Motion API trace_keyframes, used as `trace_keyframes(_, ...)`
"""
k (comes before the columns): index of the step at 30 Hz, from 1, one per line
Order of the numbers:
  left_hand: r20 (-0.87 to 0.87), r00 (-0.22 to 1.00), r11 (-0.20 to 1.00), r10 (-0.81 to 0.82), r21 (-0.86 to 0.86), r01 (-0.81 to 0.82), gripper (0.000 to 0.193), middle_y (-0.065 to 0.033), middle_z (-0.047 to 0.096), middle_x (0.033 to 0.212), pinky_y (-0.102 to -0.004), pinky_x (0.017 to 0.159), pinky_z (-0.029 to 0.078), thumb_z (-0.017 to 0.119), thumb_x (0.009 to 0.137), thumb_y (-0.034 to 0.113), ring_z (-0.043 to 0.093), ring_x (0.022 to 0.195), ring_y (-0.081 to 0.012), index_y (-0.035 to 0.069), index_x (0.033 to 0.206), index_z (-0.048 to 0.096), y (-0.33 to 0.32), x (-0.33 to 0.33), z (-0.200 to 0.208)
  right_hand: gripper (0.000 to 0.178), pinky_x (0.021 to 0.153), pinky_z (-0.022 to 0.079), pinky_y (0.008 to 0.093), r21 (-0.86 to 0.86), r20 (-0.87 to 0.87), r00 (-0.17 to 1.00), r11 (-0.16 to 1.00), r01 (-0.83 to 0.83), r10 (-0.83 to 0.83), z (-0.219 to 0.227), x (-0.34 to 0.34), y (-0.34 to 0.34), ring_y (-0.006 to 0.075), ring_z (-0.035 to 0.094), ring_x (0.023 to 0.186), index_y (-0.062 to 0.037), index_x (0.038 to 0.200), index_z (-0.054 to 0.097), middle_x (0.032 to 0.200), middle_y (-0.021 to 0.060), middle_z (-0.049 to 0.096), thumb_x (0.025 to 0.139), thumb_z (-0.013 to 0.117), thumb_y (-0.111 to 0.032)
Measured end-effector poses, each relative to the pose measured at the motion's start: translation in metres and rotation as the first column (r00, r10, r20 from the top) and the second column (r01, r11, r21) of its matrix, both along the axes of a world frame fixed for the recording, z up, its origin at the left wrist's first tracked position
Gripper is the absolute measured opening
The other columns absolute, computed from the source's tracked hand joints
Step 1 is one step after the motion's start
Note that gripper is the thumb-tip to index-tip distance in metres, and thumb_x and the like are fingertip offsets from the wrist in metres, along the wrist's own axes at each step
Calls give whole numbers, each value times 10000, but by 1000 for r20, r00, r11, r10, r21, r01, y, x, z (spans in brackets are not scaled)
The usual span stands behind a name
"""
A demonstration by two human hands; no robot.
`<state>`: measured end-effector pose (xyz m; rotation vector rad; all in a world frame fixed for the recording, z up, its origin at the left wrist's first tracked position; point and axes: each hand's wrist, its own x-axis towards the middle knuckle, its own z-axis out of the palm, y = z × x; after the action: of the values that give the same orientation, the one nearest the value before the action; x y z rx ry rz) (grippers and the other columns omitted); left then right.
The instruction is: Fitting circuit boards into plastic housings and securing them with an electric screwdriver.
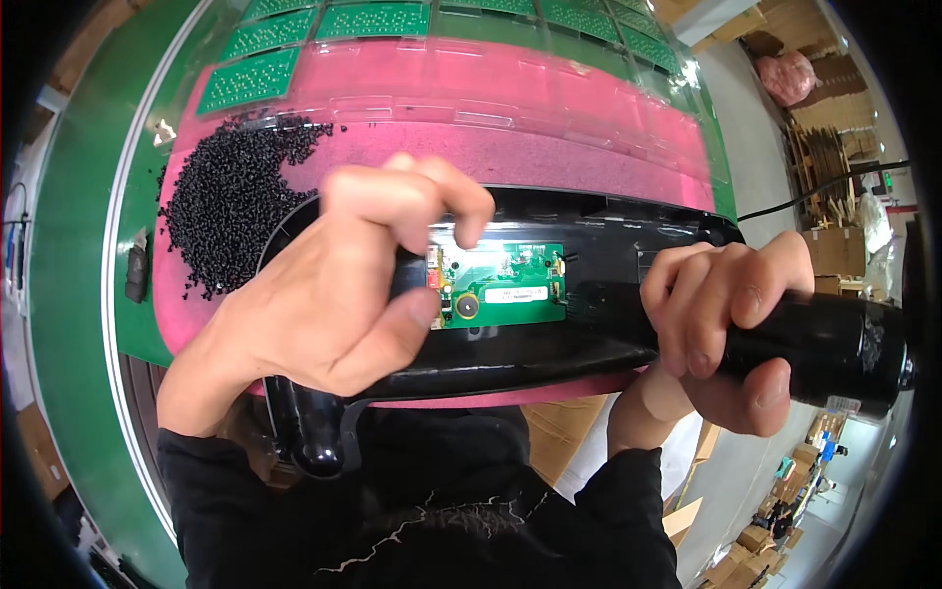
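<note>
A long black plastic housing lies open side up in front of me, with a green circuit board set in its middle. My right hand wraps around a black cylindrical electric screwdriver, held nearly level over the housing's right end. Its front end points left toward the board's right edge; the tip is hard to make out. Slightly blurred, my left hand hovers over the board's left end. Its fingers are bent, thumb apart from them, and nothing shows between them. It hides part of the housing's left side.
A heap of small black screws spreads over the pink mat, left of the housing. Behind, clear plastic trays hold several green circuit boards. A small dark object lies on the green surface at left. Cardboard boxes stand at right.
</note>
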<state>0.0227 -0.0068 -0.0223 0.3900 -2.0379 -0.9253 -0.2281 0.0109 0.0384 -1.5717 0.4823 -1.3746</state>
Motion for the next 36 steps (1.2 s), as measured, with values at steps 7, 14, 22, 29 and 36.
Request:
trace_keyframes(7,366,914,984,175,-106,-146,323,-128,586,911,-386,713,461,565,674,-73,565,806,-306,30,976,516,8,-8,13,376,443,359,250,5,0,997,997,-72,72,-5,1,-5,73,466,393,-101,896,420,559,-38,522,787,689,-341)
trace_keyframes(14,445,873,977,199,-163,-140,258,-106,589,895,-376,716,461,595,723,-42,571,824,-286,32,968,568,9,-5,13,409,468,343,234,89,14,993,989,-119,119,-7,11,-5,63,431,400,-96,900,427,571,-32,501,767,729,-338)
trace_keyframes(22,368,878,942,305,-251,-222,203,-105,594,899,-369,746,464,601,739,-44,572,842,-291,28,929,596,7,-4,20,440,465,345,228,86,75,989,987,-137,130,-12,-1,-11,67,443,405,-97,918,436,580,-42,522,778,732,-391)
trace_keyframes(29,307,768,814,563,-367,-451,184,-129,590,917,-378,767,470,637,755,-10,576,870,-312,-3,933,590,-3,6,24,300,806,479,356,551,723,674,713,-433,-150,-11,-31,-33,116,506,662,-19,1125,498,747,2,494,938,583,-238)
trace_keyframes(36,560,623,838,546,-356,-415,206,-156,575,891,-434,734,475,669,802,103,573,873,-372,6,966,592,-4,13,19,210,987,345,728,624,531,747,781,-26,-399,-16,-32,-23,333,411,1142,-21,1012,506,1147,168,451,857,604,-125)
